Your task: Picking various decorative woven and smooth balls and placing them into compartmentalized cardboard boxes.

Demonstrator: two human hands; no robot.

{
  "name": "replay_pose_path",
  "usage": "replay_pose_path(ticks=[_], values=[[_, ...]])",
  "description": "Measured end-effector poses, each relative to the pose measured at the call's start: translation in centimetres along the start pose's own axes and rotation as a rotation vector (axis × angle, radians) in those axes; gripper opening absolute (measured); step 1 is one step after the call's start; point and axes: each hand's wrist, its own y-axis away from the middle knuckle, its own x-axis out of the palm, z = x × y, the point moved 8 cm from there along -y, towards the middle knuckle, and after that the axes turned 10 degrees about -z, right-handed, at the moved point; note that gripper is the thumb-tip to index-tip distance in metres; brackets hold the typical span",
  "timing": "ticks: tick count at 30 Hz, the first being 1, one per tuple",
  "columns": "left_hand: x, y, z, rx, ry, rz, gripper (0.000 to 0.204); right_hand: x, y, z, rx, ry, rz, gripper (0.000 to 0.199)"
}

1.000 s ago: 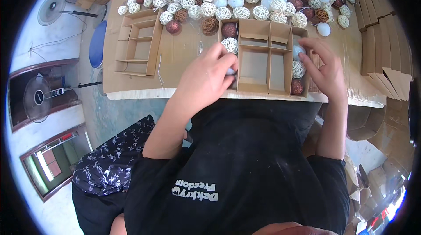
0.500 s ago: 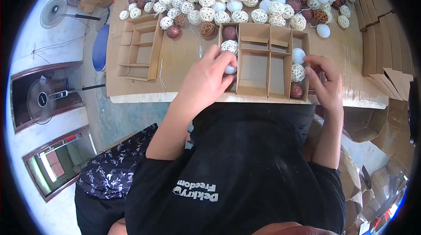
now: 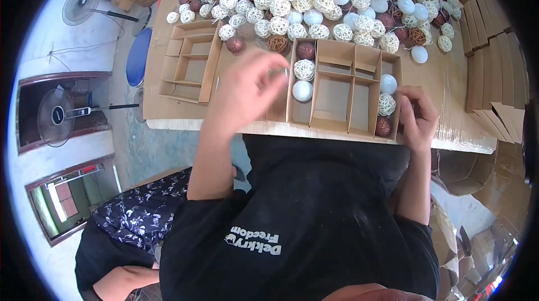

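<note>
A shallow cardboard divider box [image 3: 334, 126] lies near the table's front edge. Its left column holds a brown glitter ball [image 3: 306, 51], a cream woven ball [image 3: 304, 70] and a white ball [image 3: 302, 91]. The right column has another white ball [image 3: 388, 84], a woven ball [image 3: 387, 104] and a brown glitter ball [image 3: 383, 126]. My left hand [image 3: 241, 90], blurred, hovers left of the box with thumb and forefinger apart and nothing seen between them. Beside the box's right wall, my right hand [image 3: 420, 117] rests loosely curled, thumb and forefinger apart, holding nothing visible.
A big pile of woven, white and brown balls [image 3: 314, 3] covers the table's far side. A second divider box [image 3: 188, 60] lies to the left. Stacked cardboard trays [image 3: 488, 60] stand at the right. Another person's patterned clothing [image 3: 137, 211] shows at lower left.
My left hand has let go of the white ball in the left column and moved left, out of the box. My right hand has come off the white ball in the right column.
</note>
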Motion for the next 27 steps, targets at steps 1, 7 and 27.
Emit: replay_pose_path(ticks=[1, 7, 27], values=[[-1.4, -1.0, 1.1, 0.039, -0.085, -0.133, 0.022, -0.1, 0.2, -0.2, -0.002, 0.002, -0.005, 0.014], [-3.3, -4.0, 7.6, -0.075, -0.535, -0.239, 0.039, -0.3, 0.4, -1.0, 0.083, -0.060, -0.048, 0.016], [1.2, -1.9, 5.9, -0.170, 0.383, -0.458, 0.041, -1.0, 0.7, -2.2, 0.082, -0.114, -0.114, 0.014]])
